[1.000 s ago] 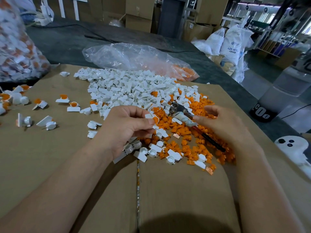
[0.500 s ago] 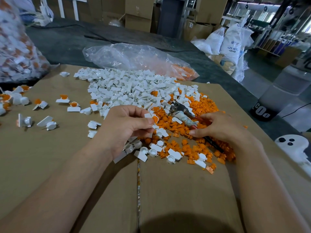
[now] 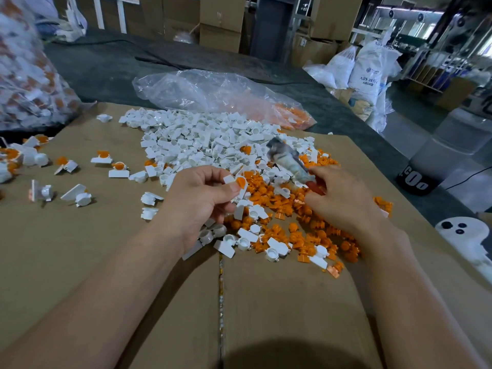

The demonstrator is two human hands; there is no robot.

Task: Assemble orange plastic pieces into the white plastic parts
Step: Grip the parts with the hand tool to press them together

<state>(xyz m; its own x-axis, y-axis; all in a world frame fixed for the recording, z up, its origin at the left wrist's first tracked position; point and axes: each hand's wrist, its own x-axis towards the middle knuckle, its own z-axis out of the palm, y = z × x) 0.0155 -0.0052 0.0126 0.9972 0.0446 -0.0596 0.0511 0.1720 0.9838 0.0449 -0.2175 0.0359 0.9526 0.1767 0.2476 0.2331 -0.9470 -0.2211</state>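
Head view: the left hand pinched a white part with an orange piece seated at its end, raised just above the cardboard-covered table. The right hand gripped a blurred tool, its fingers down over the orange pile. Judged step: seating one insert. The next move likely calls for pressing it fully home, then setting the unit aside.

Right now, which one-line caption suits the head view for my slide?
Left hand pinches a white part with an orange piece; right hand grips a tool over loose pieces.
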